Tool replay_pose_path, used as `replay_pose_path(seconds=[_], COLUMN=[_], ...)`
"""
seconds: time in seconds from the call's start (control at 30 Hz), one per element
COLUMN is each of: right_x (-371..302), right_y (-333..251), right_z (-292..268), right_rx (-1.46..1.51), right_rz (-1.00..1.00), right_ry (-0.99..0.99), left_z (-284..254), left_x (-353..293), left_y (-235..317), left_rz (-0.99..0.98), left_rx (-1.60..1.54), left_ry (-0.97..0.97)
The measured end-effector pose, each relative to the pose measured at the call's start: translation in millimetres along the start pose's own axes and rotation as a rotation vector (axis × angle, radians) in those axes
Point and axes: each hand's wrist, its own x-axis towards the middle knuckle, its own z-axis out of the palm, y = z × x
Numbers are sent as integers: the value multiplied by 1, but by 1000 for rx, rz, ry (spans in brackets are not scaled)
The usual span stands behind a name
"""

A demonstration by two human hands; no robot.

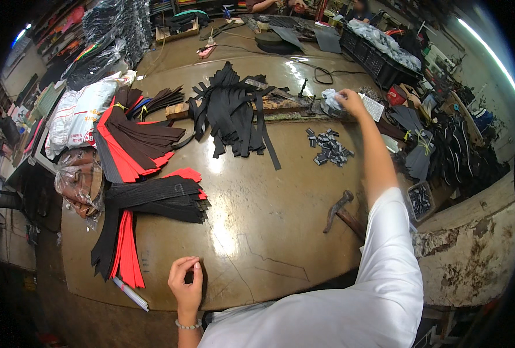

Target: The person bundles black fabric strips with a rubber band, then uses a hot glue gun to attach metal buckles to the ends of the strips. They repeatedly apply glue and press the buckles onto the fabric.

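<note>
My right arm reaches to the far right of the table. There my right hand (348, 102) is closed on a crumpled white wad (331, 100), thin like plastic or paper. Just nearer than this hand lies a loose pile of small black-and-grey pieces (330, 147). My left hand (186, 282) hovers at the front edge, fingers curled in against the thumb, with nothing showing in them. Left of centre at the back, black strips (228, 110) are heaped over a wooden bar (280, 109). A hammer (340, 213) rests on the right side of the table.
Bundles of black strips (159, 200) and red strips (131, 255) lie at the left, beside a white sack (80, 116). A clear tub (421, 200) of small pieces stands at the right. Behind is a black crate (379, 61); another person's hands (295, 6) show at the far end.
</note>
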Motion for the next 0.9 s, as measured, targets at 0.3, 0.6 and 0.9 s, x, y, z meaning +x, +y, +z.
replay_pose_path(seconds=[0.3,0.6,0.9], right_x=[-77,-76,-159], right_y=[-53,-46,-128], right_z=[-6,-4,-27], right_rx=[-350,-162,-166], right_rz=[-23,-179,-396], right_ry=[-2,44,11], left_z=[0,-1,-1], left_x=[1,-1,0], left_y=[1,-4,-8], left_rz=[40,13,34], left_rx=[21,-47,-64], left_ry=[2,21,-27])
